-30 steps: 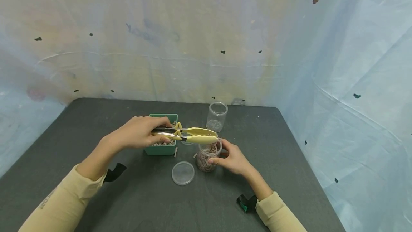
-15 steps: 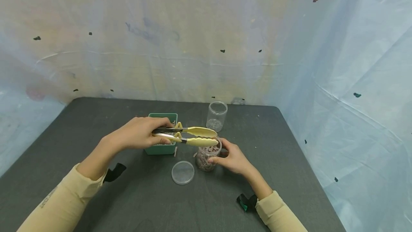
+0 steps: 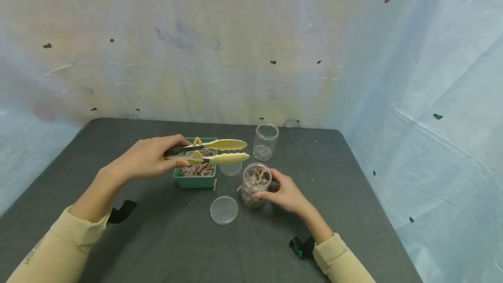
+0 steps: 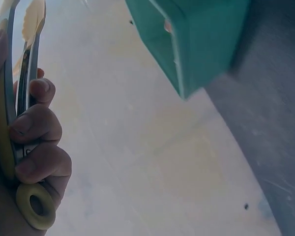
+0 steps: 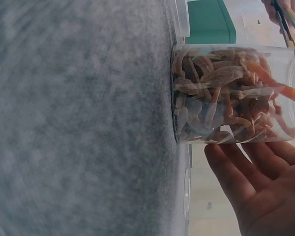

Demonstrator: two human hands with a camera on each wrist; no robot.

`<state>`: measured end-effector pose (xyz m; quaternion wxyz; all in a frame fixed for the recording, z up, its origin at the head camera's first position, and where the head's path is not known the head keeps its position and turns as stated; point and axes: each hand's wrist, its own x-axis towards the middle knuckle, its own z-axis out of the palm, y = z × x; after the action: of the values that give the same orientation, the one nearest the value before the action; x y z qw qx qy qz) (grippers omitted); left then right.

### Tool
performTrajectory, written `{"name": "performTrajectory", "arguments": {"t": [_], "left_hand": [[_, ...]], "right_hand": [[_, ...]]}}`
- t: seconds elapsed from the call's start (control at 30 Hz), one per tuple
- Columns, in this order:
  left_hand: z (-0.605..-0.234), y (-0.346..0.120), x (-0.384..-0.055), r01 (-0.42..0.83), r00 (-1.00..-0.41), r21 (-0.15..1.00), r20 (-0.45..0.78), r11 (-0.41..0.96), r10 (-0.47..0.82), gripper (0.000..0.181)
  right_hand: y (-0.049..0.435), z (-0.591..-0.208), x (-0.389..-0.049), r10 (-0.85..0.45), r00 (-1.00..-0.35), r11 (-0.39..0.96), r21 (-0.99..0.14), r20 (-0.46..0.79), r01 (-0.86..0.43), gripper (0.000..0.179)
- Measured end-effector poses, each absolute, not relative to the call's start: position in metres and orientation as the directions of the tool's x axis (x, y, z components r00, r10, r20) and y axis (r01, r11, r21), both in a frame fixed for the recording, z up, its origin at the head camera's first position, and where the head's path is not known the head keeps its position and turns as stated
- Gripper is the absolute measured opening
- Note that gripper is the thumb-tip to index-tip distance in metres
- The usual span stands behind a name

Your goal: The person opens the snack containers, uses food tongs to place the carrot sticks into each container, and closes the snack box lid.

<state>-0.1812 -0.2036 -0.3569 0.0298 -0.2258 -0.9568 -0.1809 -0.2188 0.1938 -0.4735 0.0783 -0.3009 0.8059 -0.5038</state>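
My left hand [image 3: 145,156] grips a pair of tongs [image 3: 229,158] with yellow scalloped tips and metal arms, fingers curled round the handles in the left wrist view. The tips stand apart with nothing between them, to the right of and above a green rectangular tub [image 3: 196,182]. Brown dried strips [image 3: 198,169] fill much of the tub. My right hand [image 3: 288,194] holds a clear jar [image 5: 236,93] upright on the table, thumb in front and fingers behind. Similar brown strips fill the jar most of the way, and one orange-brown piece leans near its mouth.
A round clear lid [image 3: 224,210] lies in front of the tub and another clear lid [image 3: 231,169] lies beside it. Behind stands a second clear jar [image 3: 264,142]. A loose strip [image 3: 215,184] is on the dark table [image 3: 220,257]. Plastic sheeting [image 3: 235,47] hangs behind.
My left hand has drawn the tongs left and slightly up, from over the jar's mouth towards the tub. The tips are a little wider apart. My right hand keeps its hold on the jar.
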Motion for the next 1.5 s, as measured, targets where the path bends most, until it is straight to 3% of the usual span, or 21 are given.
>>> {"name": "performTrajectory", "arguments": {"t": [0.23, 0.43, 0.57, 0.67, 0.8, 0.9, 1.0, 1.3, 1.5], "left_hand": [[-0.367, -0.223, -0.179, 0.333, -0.943, 0.339, 0.148, 0.880, 0.299, 0.059], [-0.379, -0.235, -0.176, 0.262, -0.961, 0.385, 0.184, 0.885, 0.205, 0.064], [-0.385, -0.236, -0.175, 0.220, -0.969, 0.409, 0.194, 0.886, 0.151, 0.065], [-0.388, -0.234, -0.174, 0.201, -0.970, 0.421, 0.209, 0.885, 0.120, 0.066], [-0.391, -0.231, -0.175, 0.185, -0.970, 0.436, 0.225, 0.880, 0.092, 0.066], [-0.392, -0.229, -0.176, 0.178, -0.971, 0.432, 0.223, 0.884, 0.086, 0.066], [-0.394, -0.228, -0.177, 0.169, -0.974, 0.419, 0.207, 0.892, 0.087, 0.070], [-0.404, -0.219, -0.179, 0.157, -0.985, 0.418, 0.127, 0.895, 0.114, 0.082], [-0.412, -0.214, -0.174, 0.170, -0.985, 0.423, 0.084, 0.890, 0.148, 0.086]], "right_hand": [[0.200, -0.472, -0.216, -0.576, -0.798, 0.300, -0.863, 0.177, -0.407, 0.070], [0.213, -0.465, -0.216, -0.615, -0.771, 0.279, -0.868, 0.166, -0.410, 0.089], [0.225, -0.458, -0.220, -0.606, -0.750, 0.198, -0.863, 0.265, -0.465, 0.092], [0.234, -0.455, -0.228, -0.533, -0.746, 0.146, -0.825, 0.400, -0.546, 0.082], [0.239, -0.452, -0.245, -0.324, -0.807, 0.156, -0.814, 0.494, -0.560, 0.063], [0.237, -0.452, -0.262, -0.168, -0.868, 0.186, -0.849, 0.468, -0.494, 0.065], [0.232, -0.455, -0.282, -0.103, -0.909, 0.228, -0.880, 0.403, -0.416, 0.073], [0.222, -0.469, -0.317, -0.116, -0.975, 0.303, -0.928, 0.191, -0.218, 0.100], [0.221, -0.472, -0.310, -0.134, -0.977, 0.333, -0.922, 0.164, -0.200, 0.083]]}}
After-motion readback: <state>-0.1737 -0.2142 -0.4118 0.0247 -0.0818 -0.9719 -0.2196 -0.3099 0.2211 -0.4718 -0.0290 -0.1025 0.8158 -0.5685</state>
